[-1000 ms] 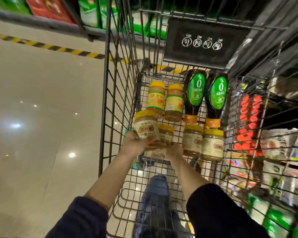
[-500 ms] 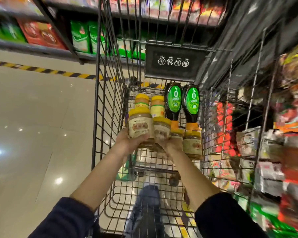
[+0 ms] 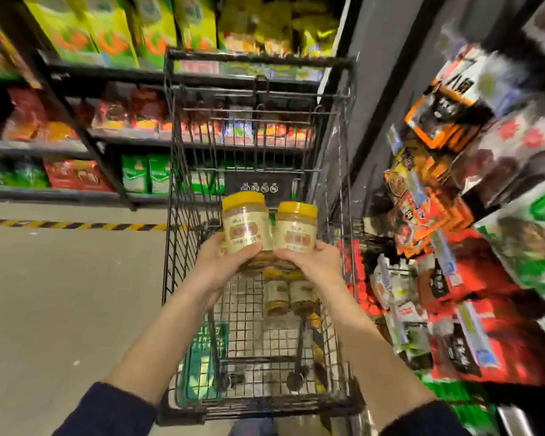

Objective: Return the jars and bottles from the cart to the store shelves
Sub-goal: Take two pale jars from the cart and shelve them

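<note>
My left hand (image 3: 216, 265) is curled around the lower half of 1 yellow-lidded jar (image 3: 244, 225), fingers wrapped under its base, holding it upright. My right hand (image 3: 315, 262) grips a 2nd jar (image 3: 296, 229) the same way, thumb across the bottom of its label. The 2 jars touch side by side, raised above the middle of the cart (image 3: 258, 64), clear of its wire floor. Below my hands, toward the cart's right side, 2 more jars (image 3: 288, 297) lie on the floor mesh next to each other. Store shelves (image 3: 132, 135) packed with bags stand past the cart's far end, and hanging packets (image 3: 428, 215) crowd the cart's right side.
</note>
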Demonstrator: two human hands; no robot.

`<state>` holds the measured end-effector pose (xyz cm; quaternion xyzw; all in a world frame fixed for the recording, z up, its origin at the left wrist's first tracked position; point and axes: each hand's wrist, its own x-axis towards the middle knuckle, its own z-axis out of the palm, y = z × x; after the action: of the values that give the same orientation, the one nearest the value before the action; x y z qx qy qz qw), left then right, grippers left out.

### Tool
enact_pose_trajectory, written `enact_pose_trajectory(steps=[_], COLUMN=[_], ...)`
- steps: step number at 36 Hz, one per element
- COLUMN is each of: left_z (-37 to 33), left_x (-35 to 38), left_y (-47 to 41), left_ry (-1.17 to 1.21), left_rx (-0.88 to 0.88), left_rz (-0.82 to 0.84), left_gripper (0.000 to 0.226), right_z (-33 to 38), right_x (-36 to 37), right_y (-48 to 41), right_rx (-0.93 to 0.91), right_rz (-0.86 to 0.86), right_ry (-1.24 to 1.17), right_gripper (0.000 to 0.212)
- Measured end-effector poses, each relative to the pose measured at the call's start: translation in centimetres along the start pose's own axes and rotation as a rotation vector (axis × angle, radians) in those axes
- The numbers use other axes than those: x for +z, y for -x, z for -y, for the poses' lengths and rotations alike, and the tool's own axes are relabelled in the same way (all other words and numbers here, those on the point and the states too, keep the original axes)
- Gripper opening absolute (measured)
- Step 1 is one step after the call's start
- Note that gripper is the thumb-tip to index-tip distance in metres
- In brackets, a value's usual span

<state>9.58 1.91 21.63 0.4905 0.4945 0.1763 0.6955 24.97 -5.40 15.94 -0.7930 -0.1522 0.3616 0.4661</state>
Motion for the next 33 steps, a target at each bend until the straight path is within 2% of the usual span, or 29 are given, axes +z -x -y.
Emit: enact_pose_trajectory(steps=[4,7,9,14,18,22,25,28,33], left_z=[-3.3,-5.6,-7.0,-10.1,-12.4,-14.4,-15.6,-16.2,-16.1], left_x=[1.5,2.4,2.8,3.8,4.5,5.4,5.8,6.7,8.5], left_y=[4.0,7.2,9.3,13.0,15.4,17.6,18.9,19.9,20.6], left_ry=[0.028,-0.007,-0.032,-0.039,-0.071,-0.107,-0.114,-0.074,-0.01], left_rx=[0.118,0.222,0.305,0.459,0.584,0.743,0.807,0.862,0.92], left_rz=[0.043,0.044,0.037,0.06,0.09,0.103,0.15,0.216,0.345], left_gripper=[0.067,0.087,0.09,0.074,0.052,0.055,0.071,0.072,0.072], right_z=[3.7,6.7,8.5,12.0,14.6,16.1,16.7,16.6,16.2], right_x=[-3.9,-6.8,-8.7,-12.5,-15.1,-17.5,-19.1,-20.4,-22.1], right_y=[3.5,6.3,8.1,12.1,15.6,18.7,21.2,23.5,26.8], right_rx=[-0.138,-0.261,-0.334,-0.494,-0.622,-0.703,-0.752,-0.79,-0.783], right_rz=[-0.094,-0.166,-0.205,-0.29,-0.336,-0.393,-0.44,-0.501,-0.641], right_ry=[-0.038,-0.031,-0.02,-0.071,-0.1,-0.089,-0.099,-0.113,-0.093], right_gripper=[0.039,0.035,0.035,0.053,0.046,0.046,0.044,0.04,0.047])
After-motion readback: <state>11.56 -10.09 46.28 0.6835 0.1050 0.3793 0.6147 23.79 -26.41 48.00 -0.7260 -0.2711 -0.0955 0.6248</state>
